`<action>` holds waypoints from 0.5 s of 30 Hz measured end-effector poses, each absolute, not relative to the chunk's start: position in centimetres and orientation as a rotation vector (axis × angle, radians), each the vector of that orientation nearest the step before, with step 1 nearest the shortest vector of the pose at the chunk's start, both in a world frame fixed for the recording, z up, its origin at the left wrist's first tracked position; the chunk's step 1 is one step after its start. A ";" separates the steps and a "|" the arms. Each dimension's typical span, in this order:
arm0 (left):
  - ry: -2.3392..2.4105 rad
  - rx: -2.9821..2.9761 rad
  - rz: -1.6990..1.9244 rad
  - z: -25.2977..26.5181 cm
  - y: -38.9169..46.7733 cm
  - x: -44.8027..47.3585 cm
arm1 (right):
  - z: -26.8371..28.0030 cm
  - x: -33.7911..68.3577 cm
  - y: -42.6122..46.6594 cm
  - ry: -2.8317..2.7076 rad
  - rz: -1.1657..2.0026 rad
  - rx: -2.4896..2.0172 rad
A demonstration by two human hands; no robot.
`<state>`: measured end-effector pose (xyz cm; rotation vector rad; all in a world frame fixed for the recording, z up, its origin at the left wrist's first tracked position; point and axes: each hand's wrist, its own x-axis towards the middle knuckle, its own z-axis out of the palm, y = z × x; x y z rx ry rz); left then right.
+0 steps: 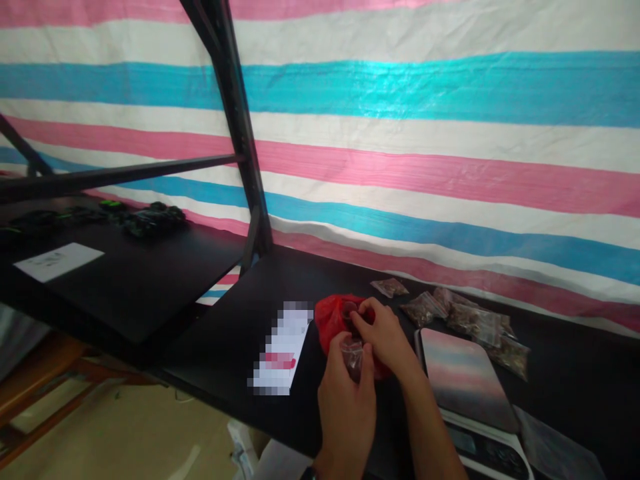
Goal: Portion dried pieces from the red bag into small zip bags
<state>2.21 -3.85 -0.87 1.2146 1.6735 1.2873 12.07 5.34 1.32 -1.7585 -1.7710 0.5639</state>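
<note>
My left hand [347, 400] is closed on a small clear zip bag [354, 357], held upright between the thumb and fingers in front of a red plastic bag [331, 319]. The red bag stands open on the black table, its dark contents hard to make out. At the red bag's mouth, my right hand [383, 333] has its thumb and fingers pinched together near a small dark, roundish thing. Whatever lies in that pinch is too small and shaded to name. Just right of my right forearm sits a digital scale [465, 380] with a shiny metal plate.
Several filled zip bags [473, 317] lie behind the scale, and one more small filled bag [390, 287] is farther left. A clear flat bag [557, 447] rests at the scale's right. A blurred-out sheet [285, 350] lies left of the red bag. A black metal post [245, 147] rises behind.
</note>
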 end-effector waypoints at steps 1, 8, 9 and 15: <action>1.677 1.215 1.301 -0.9 -3.8 2.1 | 1.3 12.1 5.4 -1.751 0.564 -1.770; 1.696 1.248 1.342 -1.6 -3.6 1.5 | 0.7 11.2 5.9 -1.669 0.606 -1.802; 1.694 1.252 1.333 -1.6 -3.6 1.5 | 0.7 11.0 6.0 -1.665 0.618 -1.800; 1.651 1.261 1.318 -1.7 -2.9 1.4 | 1.2 11.8 5.6 -1.687 0.565 -1.662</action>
